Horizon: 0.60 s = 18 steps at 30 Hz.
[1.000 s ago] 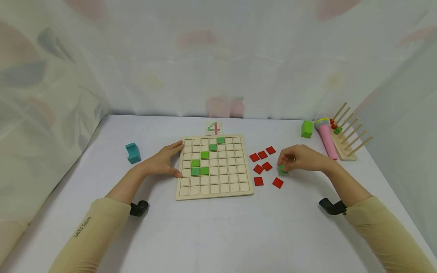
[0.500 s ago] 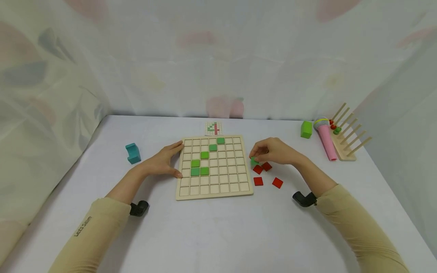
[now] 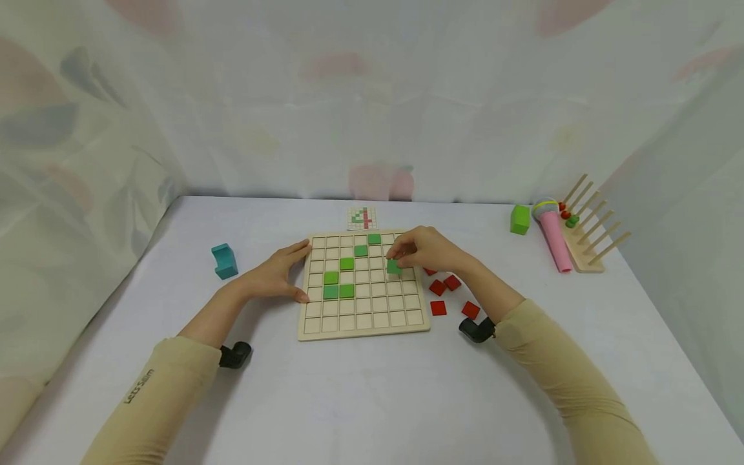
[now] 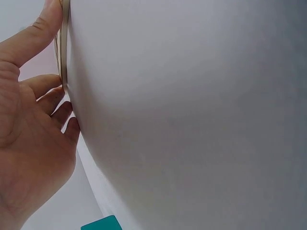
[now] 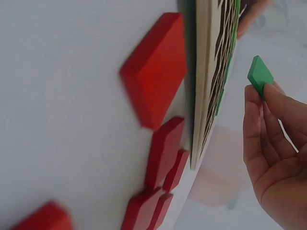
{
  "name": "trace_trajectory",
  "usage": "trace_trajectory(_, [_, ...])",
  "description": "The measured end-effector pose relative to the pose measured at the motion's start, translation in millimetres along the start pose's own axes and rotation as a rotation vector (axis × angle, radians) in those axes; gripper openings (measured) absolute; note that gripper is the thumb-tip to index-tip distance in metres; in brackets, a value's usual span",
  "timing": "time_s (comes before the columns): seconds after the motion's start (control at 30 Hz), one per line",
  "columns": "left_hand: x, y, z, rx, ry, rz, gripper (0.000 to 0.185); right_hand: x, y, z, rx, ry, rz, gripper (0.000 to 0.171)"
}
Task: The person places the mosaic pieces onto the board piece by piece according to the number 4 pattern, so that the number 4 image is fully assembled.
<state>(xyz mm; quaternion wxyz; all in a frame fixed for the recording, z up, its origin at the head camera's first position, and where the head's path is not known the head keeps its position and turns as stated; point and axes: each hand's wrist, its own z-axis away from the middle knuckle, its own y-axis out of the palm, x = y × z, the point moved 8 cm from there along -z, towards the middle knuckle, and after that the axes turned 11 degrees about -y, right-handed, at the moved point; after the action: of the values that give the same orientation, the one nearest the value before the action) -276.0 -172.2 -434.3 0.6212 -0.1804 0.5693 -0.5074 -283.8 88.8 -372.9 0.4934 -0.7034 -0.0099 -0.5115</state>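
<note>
Bracing the wooden grid board [image 3: 363,284] at its left edge, the left hand [image 3: 278,274] lies flat-fingered to steady it. Beyond, the right hand [image 3: 427,250] pinches a green tile [image 3: 394,266] just above the board's right cells, red tiles [image 3: 444,285] waiting beside.

Near table [image 3: 360,394]: open to my hands | right of board [image 3: 364,284]: red tiles [image 3: 445,287] scattered | far right: microphone [image 3: 553,236], peg rack [image 3: 587,236] | left: teal block [image 3: 224,260].

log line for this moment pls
right hand: pinches green tile above grid board | left hand: rests on board's left edge | red tiles: loose on table right of board
</note>
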Motion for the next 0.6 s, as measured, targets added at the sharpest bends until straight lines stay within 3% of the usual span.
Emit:
trace_trajectory(0.37, [1.0,0.5,-0.3,-0.003,0.007,0.007,0.118,10,10,-28,0.034,-0.005,-0.055,0.019])
trace_trajectory(0.6, [-1.0,-0.1,-0.5,0.004,0.01,0.019,0.119,15,25,-40,0.137,0.012,-0.098,0.019])
